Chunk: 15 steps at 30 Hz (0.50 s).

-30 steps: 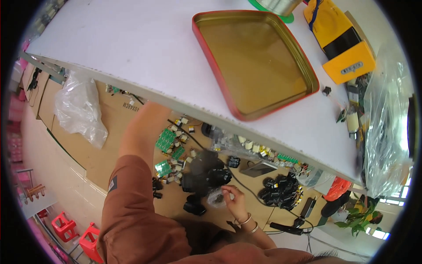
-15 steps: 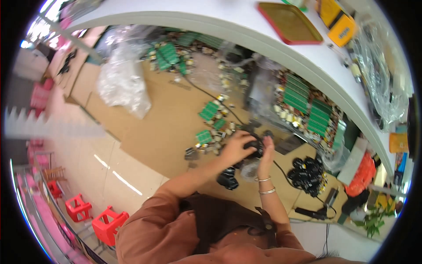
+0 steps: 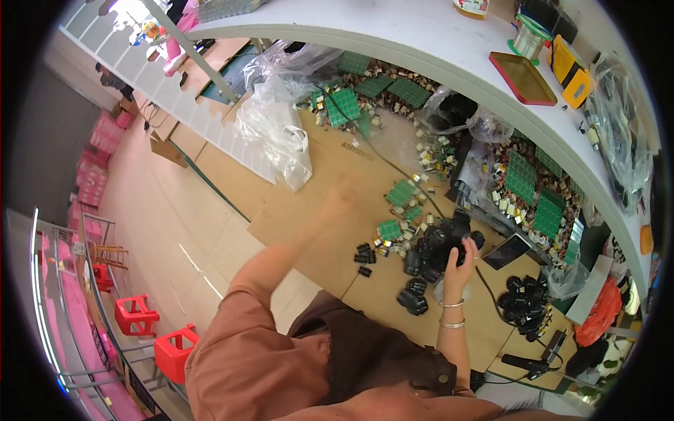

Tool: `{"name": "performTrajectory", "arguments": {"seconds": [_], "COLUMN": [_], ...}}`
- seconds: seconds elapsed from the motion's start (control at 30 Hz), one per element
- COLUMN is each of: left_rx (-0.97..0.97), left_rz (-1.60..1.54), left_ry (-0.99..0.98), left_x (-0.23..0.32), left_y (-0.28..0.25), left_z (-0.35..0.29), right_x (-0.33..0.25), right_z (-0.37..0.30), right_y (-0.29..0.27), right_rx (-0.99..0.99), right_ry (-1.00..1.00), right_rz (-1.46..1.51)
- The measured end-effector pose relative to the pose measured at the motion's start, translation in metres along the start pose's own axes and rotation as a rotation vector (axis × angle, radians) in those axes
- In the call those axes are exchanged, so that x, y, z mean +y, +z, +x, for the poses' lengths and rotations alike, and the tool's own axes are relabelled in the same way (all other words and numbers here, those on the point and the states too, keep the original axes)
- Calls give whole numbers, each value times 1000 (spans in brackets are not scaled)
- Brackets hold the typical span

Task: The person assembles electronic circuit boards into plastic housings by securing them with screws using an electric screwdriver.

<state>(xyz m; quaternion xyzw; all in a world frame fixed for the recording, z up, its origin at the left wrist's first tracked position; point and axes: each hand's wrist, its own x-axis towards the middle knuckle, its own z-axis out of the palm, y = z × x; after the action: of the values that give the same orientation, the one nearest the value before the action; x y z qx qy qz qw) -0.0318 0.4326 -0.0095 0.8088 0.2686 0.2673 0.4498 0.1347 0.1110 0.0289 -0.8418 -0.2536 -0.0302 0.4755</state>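
My left hand (image 3: 342,193), smeared by motion, is over the cardboard (image 3: 295,217) left of the loose boards; its fingers cannot be made out. My right hand (image 3: 460,266), with two bangles at the wrist, is at the right side of a heap of black plastic parts (image 3: 428,251). Its thumb and fingers are apart, with black showing between them; I see nothing clearly gripped. Small clusters of similar black pieces (image 3: 413,297) lie nearer me and to the left. Green circuit boards (image 3: 401,193) and small pale components lie just beyond the heap.
A black cable (image 3: 393,165) crosses the bench. A phone-like dark slab (image 3: 507,251) leans right of my hand, near another black heap (image 3: 523,305). Clear plastic bags (image 3: 277,133) lie far left. A white shelf (image 3: 421,42) overhangs the back; red stools (image 3: 175,353) stand left.
My left hand has swung away from the black parts to the left. My right hand stays by the heap, its fingers farther from the other hand. The whole view has shifted.
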Motion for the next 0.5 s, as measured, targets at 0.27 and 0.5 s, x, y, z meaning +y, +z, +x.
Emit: {"name": "performTrajectory", "arguments": {"seconds": [0.27, 0.5], "left_rx": [107, 302], "left_rz": [608, 862], "left_ry": [55, 86], "left_x": [-44, -105], "left_y": [-160, -223], "left_z": [182, 341], "right_x": [-51, -75], "right_z": [-42, -38], "right_y": [61, 58], "right_rx": [-312, -431], "right_ry": [-161, -256], "right_rz": [166, 203]}}
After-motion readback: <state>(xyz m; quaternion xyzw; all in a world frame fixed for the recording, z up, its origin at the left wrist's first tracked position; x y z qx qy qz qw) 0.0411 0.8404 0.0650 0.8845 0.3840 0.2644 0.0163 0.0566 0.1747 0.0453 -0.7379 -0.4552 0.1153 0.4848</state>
